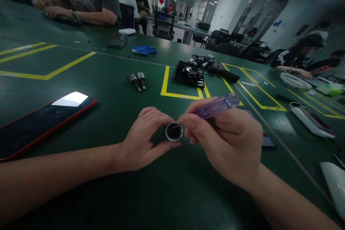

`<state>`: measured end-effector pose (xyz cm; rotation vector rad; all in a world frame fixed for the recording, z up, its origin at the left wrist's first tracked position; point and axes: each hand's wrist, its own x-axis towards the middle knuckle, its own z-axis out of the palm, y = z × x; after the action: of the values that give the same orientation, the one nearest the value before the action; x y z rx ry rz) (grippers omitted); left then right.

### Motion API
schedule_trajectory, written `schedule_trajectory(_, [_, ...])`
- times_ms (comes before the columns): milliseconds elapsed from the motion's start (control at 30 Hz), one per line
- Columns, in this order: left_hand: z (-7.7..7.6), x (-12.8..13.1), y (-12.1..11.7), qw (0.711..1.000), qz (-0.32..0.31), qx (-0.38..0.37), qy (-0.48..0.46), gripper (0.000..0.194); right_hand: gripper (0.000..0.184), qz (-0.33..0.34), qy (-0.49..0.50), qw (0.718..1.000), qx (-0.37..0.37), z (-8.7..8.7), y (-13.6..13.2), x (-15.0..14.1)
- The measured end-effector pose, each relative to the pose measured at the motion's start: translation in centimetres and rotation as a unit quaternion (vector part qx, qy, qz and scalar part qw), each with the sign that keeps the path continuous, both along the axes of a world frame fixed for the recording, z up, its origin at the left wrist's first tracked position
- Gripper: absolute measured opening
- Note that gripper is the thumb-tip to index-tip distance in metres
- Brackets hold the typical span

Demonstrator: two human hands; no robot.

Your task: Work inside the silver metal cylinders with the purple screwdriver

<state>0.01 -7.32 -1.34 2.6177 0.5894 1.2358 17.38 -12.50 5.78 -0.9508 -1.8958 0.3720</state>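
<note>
Your left hand (144,138) is gripping a hollow metal cylinder (173,133) between thumb and fingers, while your right hand (231,147) is pinching a purple-handled tool (215,107) at its opening.

The purple screwdriver (217,107) is partly hidden by the right hand (229,147); the smartphone (45,122) is cut off at left.

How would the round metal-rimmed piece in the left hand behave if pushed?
The metal-rimmed piece would probably feel stiff: its rim looks evenly circular in the left hand. Laid sideways, it might roll, given that round outline. Its shiny rim could be slippery.
</note>
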Motion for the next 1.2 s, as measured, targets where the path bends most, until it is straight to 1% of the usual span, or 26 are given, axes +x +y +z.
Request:
schedule_trajectory(67, [0.2,-0.1,-0.1,1.000,0.000,-0.004,-0.002,0.020,0.009,0.006,-0.024,0.999,0.030,0.7,0.3,-0.4])
schedule_trajectory(167, [0.5,-0.2,-0.2,1.000,-0.001,-0.008,-0.013,0.021,0.005,0.007,-0.039,0.997,0.062,1.2,0.6,-1.0])
schedule_trajectory(300, [0.6,-0.4,-0.3,1.000,-0.001,-0.012,-0.026,0.019,0.005,-0.004,-0.046,0.996,0.075,1.3,0.7,-1.5])
schedule_trajectory(433, [0.5,-0.6,-0.3,0.999,0.002,-0.025,-0.025,0.021,0.006,0.003,-0.047,0.995,0.085,1.2,0.8,-1.6])
schedule_trajectory(567, [0.6,-0.7,-0.4,0.999,-0.001,-0.038,-0.027,0.020,0.008,0.002,-0.047,0.996,0.081,1.2,0.8,-1.7])
schedule_trajectory(800, [0.4,-0.8,-0.4,0.999,-0.003,-0.045,-0.030,0.020,0.007,-0.018,-0.050,0.996,0.070,1.2,0.7,-1.5])
schedule_trajectory(1033, [0.4,-0.6,-0.4,0.999,-0.004,-0.040,-0.028,0.021,0.009,0.004,-0.046,0.997,0.058,1.0,0.7,-1.3])
schedule_trajectory(1200, [0.6,-0.5,-0.5,0.999,-0.002,-0.035,-0.032,0.020,0.009,0.004,-0.035,0.998,0.055,1.1,0.7,-1.5])
